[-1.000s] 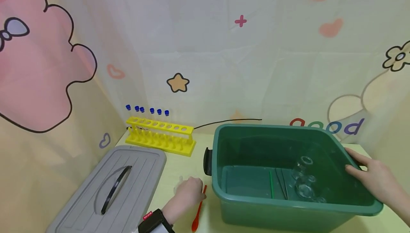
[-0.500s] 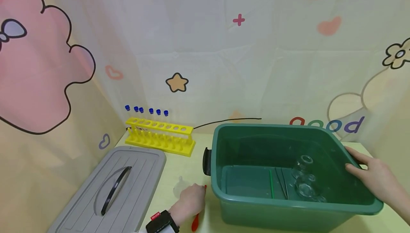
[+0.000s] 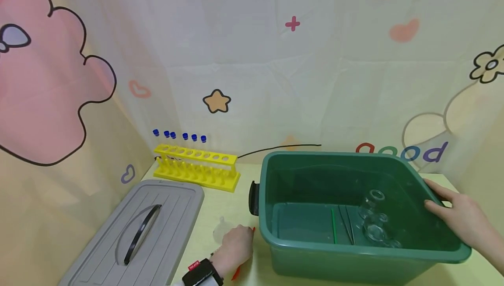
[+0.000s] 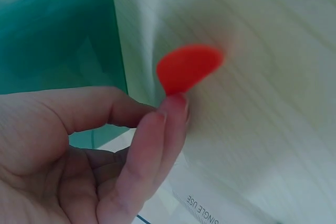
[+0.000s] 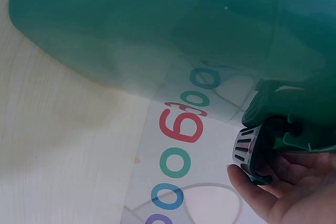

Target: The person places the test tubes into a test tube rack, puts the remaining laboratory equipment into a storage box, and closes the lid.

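Note:
My left hand (image 3: 235, 247) pinches a red spoon (image 4: 189, 66) low over the table, left of the green bin. In the left wrist view the spoon's rounded end sticks out past the fingertips. A small clear round item (image 3: 221, 229) lies beside this hand. My right hand (image 3: 464, 216) holds the right side of the green bin (image 3: 330, 255) at its rim, and in the right wrist view its fingers curl at a black handle (image 5: 262, 150). Inside the bin are a green stick (image 3: 334, 228), thin dark tweezers (image 3: 346, 227) and clear glass vessels (image 3: 374, 231).
A grey lid (image 3: 169, 224) with a black handle lies on the left of the table. Behind it stands a yellow test tube rack (image 3: 197, 172) with blue-capped tubes. Packaging printed "SINGLE USE" (image 4: 205, 211) shows in the left wrist view. A patterned curtain (image 3: 252, 80) hangs behind.
My left hand has moved slightly right and down onto the spoon and now pinches it; the spoon has tilted. The clear round item has come into fuller view. My right hand stays on the bin.

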`<state>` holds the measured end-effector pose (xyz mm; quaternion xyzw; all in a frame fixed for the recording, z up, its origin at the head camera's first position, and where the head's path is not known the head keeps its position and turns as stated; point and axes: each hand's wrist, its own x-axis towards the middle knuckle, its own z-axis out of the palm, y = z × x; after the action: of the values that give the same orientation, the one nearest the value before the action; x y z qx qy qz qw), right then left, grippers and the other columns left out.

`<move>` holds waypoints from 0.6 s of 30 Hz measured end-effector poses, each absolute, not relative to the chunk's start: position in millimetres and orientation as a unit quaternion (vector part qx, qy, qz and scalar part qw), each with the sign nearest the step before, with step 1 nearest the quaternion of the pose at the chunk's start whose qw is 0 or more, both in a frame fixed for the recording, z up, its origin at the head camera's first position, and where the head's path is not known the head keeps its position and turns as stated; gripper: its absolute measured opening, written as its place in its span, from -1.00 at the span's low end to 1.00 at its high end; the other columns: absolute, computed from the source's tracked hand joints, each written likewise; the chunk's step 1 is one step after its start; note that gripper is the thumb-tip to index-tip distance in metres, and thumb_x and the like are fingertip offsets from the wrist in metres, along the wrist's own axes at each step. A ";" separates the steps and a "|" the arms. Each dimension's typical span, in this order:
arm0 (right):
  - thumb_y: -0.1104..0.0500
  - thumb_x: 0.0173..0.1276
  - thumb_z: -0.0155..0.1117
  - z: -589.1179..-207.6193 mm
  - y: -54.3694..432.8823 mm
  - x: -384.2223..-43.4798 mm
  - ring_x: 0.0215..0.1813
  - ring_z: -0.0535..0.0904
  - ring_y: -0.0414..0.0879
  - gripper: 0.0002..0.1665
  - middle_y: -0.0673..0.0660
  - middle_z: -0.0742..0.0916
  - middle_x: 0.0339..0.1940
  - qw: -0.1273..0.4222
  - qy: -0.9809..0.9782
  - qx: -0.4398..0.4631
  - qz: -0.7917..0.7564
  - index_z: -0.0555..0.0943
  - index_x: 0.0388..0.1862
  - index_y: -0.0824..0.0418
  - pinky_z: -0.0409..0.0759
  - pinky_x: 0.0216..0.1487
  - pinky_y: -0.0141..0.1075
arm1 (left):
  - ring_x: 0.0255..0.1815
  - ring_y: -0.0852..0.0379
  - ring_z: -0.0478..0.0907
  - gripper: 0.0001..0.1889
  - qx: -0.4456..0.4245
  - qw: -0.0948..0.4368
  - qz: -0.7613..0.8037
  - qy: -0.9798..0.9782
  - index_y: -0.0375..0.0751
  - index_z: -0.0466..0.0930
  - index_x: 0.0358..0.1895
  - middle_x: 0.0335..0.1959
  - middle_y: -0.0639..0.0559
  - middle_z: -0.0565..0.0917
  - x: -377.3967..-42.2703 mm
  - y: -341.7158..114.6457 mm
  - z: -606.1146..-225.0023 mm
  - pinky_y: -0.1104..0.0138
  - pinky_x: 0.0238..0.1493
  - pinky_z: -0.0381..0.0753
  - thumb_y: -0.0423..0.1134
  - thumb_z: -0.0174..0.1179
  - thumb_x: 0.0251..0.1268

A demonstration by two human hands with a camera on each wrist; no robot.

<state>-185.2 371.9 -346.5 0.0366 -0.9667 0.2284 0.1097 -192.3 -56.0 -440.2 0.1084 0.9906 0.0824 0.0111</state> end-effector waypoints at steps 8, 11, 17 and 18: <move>0.21 0.31 0.13 -347.6 372.0 -185.8 -0.19 0.41 0.44 -0.37 0.66 0.40 -0.07 0.108 -0.967 0.037 0.230 0.19 0.20 0.56 0.41 -0.37 0.09 | -0.73 0.14 0.34 -0.80 0.104 0.033 0.156 0.982 -0.23 0.39 -0.69 -0.75 0.02 0.37 -193.0 -62.7 -431.7 0.33 -0.73 0.34 -0.47 0.24 -0.16; 0.21 0.30 0.13 -349.0 372.8 -185.8 -0.23 0.44 0.41 -0.37 0.66 0.41 -0.08 0.110 -0.966 0.039 0.232 0.20 0.20 0.57 0.41 -0.39 0.07 | -0.79 0.17 0.30 -0.76 0.101 0.045 0.192 0.975 -0.24 0.37 -0.71 -0.78 0.04 0.36 -193.4 -67.6 -420.4 0.40 -0.75 0.30 -0.46 0.28 -0.17; 0.22 0.29 0.15 -349.2 374.4 -187.1 -0.26 0.46 0.38 -0.38 0.66 0.41 -0.10 0.116 -0.965 0.042 0.230 0.21 0.19 0.58 0.43 -0.42 0.01 | -0.92 0.21 0.38 -0.73 0.106 0.041 0.277 0.954 -0.24 0.39 -0.84 -0.95 0.10 0.36 -194.9 -80.1 -398.6 0.43 -0.79 0.32 -0.50 0.16 -0.12; 0.22 0.29 0.15 -349.2 374.4 -187.2 -0.27 0.47 0.38 -0.37 0.66 0.41 -0.10 0.115 -0.965 0.042 0.230 0.21 0.19 0.58 0.44 -0.43 -0.02 | -0.92 0.20 0.39 -0.73 0.104 0.045 0.294 0.949 -0.24 0.41 -0.84 -0.96 0.10 0.37 -195.4 -82.3 -395.6 0.43 -0.78 0.34 -0.51 0.14 -0.11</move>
<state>-187.2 374.4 -349.2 0.0415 -0.9655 0.2301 0.1150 -195.4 -82.3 -395.6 0.1044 0.9490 0.2940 0.0446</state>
